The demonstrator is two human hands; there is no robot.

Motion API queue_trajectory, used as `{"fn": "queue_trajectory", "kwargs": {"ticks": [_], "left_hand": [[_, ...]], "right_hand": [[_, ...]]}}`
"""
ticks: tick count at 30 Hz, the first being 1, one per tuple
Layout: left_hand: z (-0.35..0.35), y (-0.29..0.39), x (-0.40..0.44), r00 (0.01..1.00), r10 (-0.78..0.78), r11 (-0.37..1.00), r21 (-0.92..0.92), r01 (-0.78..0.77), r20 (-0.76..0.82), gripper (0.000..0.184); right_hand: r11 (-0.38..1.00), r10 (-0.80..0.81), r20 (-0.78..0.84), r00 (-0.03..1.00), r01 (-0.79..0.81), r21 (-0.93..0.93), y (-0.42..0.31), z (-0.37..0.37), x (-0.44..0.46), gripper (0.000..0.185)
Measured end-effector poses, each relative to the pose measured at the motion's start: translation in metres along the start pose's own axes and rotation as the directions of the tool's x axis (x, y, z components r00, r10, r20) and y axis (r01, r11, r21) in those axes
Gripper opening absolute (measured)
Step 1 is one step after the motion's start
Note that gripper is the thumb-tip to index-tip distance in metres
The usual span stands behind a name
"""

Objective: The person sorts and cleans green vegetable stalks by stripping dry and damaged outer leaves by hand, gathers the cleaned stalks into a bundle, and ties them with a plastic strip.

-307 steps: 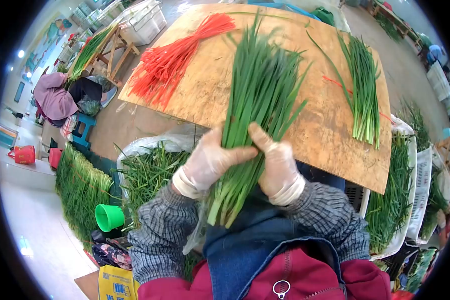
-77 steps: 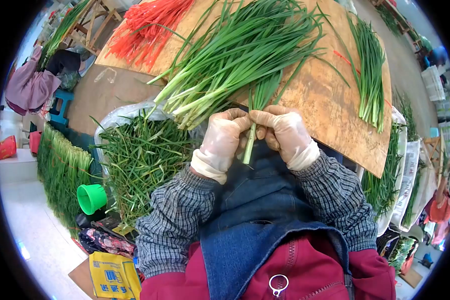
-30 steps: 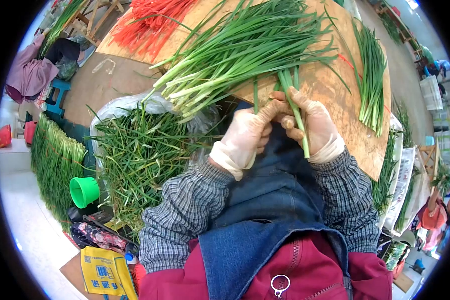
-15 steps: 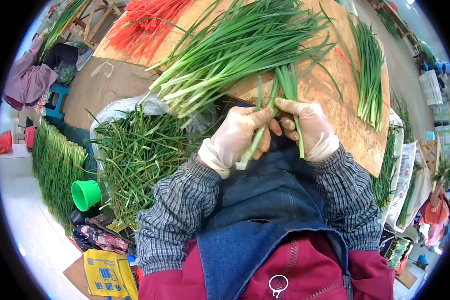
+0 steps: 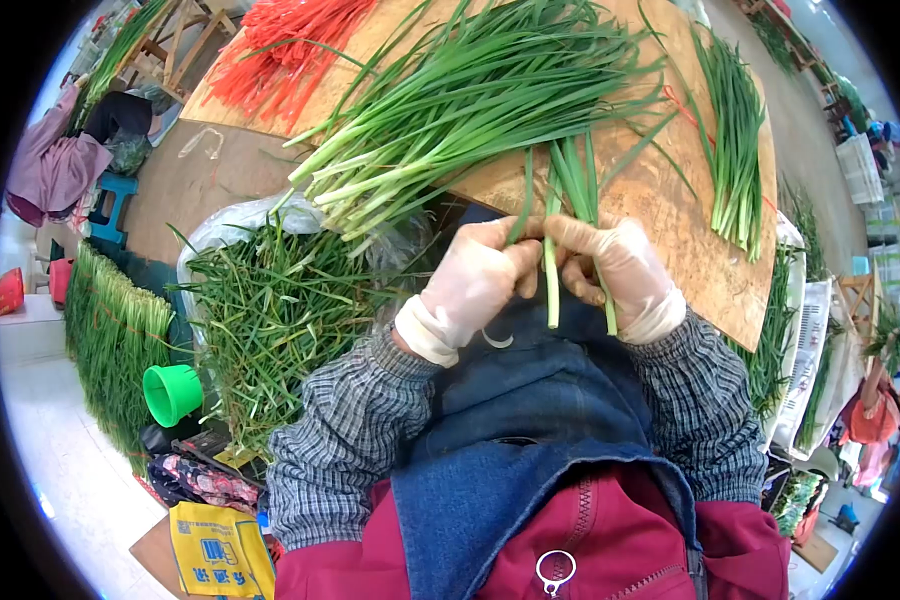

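My right hand (image 5: pixel 625 268), in a pale thin glove, is closed on a few garlic chives (image 5: pixel 571 180); their pale stem ends point down toward my lap. Beside it my left hand (image 5: pixel 475 280), gloved the same way, pinches a single chive leaf (image 5: pixel 528 185). A thin whitish curl (image 5: pixel 497 341) hangs below the left fingers. The two hands are very close, thumbs almost touching. Just beyond them a big loose heap of garlic chives (image 5: pixel 470 110) lies on the wooden board (image 5: pixel 710 290), pale ends toward the left.
A tied chive bundle (image 5: pixel 735 150) lies at the board's right side, red plastic strips (image 5: pixel 290 50) at its far left. Left of my lap stands a plastic-lined container of leaf scraps (image 5: pixel 280 300). Beyond are a green bucket (image 5: pixel 172 394), standing chives (image 5: pixel 115 340) and a blue stool (image 5: pixel 115 205).
The leaf in my left hand has come away from the stalk, which now hangs beside the others at my right hand. My left hand has shifted slightly left.
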State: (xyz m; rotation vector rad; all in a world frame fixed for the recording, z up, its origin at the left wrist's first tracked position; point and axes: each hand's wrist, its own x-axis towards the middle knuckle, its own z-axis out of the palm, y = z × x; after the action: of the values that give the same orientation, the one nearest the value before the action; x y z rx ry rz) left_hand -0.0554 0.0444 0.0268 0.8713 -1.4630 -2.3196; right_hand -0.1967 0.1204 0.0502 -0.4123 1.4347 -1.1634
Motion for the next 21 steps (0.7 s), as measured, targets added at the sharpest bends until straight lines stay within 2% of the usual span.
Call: {"fn": "queue_trajectory", "kwargs": {"ticks": [1,4,5,7,9,11,13,14,16,18,19,20,21], "left_hand": [[0.002,-0.005,0.003,0.999,0.035,0.999,0.026,-0.036,0.03,0.017],[0.004,-0.003,-0.001,0.979,0.058,0.984,0.179,-0.022,-0.197,0.015],[0.001,0.0,-0.002,0.944,0.224,0.936,0.325,-0.138,-0.244,0.016],[-0.011,-0.009,0.013,0.821,0.512,0.817,0.438,-0.376,-0.252,0.021],[-0.018,-0.006,0.027,0.621,0.78,0.508,0.658,-0.556,-0.078,0.033],[-0.009,0.001,0.033,0.8,0.6,0.473,0.804,-0.361,0.006,0.039],[0.002,0.009,0.042,0.929,0.367,0.358,0.913,-0.198,0.058,0.046],[0.002,-0.001,0.053,0.913,0.398,0.301,0.927,-0.224,0.091,0.038],[0.004,0.003,0.056,0.88,0.46,0.296,0.914,-0.276,0.117,0.025],[-0.003,0.01,0.045,0.768,0.64,0.385,0.86,-0.336,0.013,0.012],[-0.013,0.015,0.033,0.665,0.747,0.411,0.798,-0.44,-0.017,0.013],[-0.018,0.043,0.002,0.741,0.664,0.487,0.811,-0.323,-0.103,0.013],[-0.032,0.05,-0.02,0.681,0.705,0.569,0.731,-0.377,-0.197,0.012]], "right_hand": [[1.0,0.002,0.005,1.0,-0.002,-0.011,0.0,-0.001,0.0,0.019],[0.999,0.001,0.019,1.0,-0.001,-0.039,0.002,-0.006,0.001,0.013],[0.999,0.039,0.003,0.999,-0.038,-0.034,-0.002,-0.007,-0.002,0.012],[0.998,0.055,-0.028,0.998,-0.056,-0.018,-0.003,-0.011,-0.004,0.011],[0.999,0.048,-0.012,0.999,-0.048,-0.015,-0.005,-0.014,-0.004,0.012],[0.998,0.056,0.017,0.998,-0.055,-0.02,-0.004,-0.016,-0.003,0.011],[0.999,0.023,0.057,0.998,-0.02,-0.043,-0.005,-0.014,-0.003,0.011],[0.999,0.004,0.076,0.997,0.0,-0.054,-0.006,-0.013,-0.003,0.011],[0.999,0.048,0.091,0.995,-0.049,0.013,-0.016,-0.018,-0.006,0.01],[0.999,0.051,0.096,0.994,-0.052,0.005,-0.026,-0.027,-0.013,0.01],[1.0,0.015,0.092,0.996,-0.013,-0.016,-0.032,-0.029,-0.016,0.012],[0.999,-0.022,0.091,0.996,0.025,-0.037,-0.039,-0.03,-0.02,0.014],[0.999,-0.034,0.067,0.997,0.035,-0.023,-0.043,-0.032,-0.02,0.013]]}}
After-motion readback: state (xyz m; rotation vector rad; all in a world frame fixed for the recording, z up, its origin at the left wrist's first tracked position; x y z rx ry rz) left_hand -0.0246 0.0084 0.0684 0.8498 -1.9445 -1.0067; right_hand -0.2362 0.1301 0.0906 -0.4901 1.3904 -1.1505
